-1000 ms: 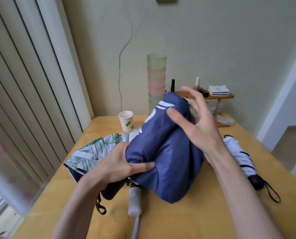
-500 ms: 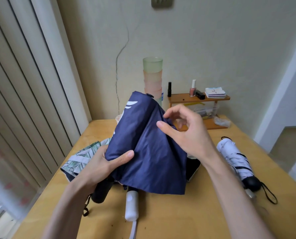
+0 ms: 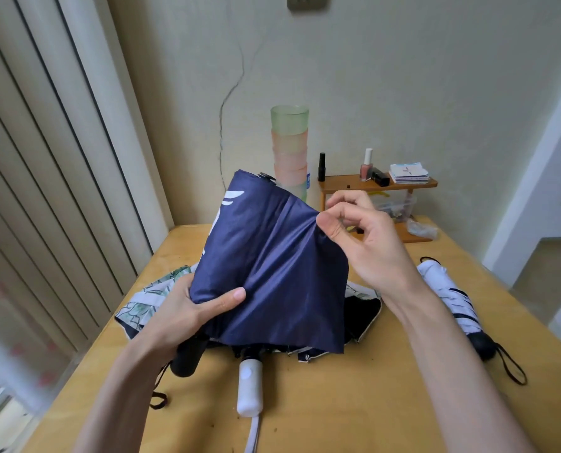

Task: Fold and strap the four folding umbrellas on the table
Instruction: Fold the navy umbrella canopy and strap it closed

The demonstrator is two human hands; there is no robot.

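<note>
Fingers [image 3: 347, 200] on navy umbrella [image 3: 272, 273], top-R edge

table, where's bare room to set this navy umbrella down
Bare table in front, between the white handle and the right forearm, and at the far left corner behind the leaf-print umbrella. Crowded in the middle under the navy umbrella and along the right by the striped umbrella.

A: Surface?
B: Wooden table [image 3: 354, 403].
A: Right side?
B: Folded white umbrella [image 3: 449, 299], lying flat.
A: Left?
B: Leaf-print umbrella [image 3: 148, 299], loose. White handle [image 3: 249, 387] near centre. Small shelf [image 3: 347, 184], stacked cups [image 3: 289, 148] at far edge.
</note>
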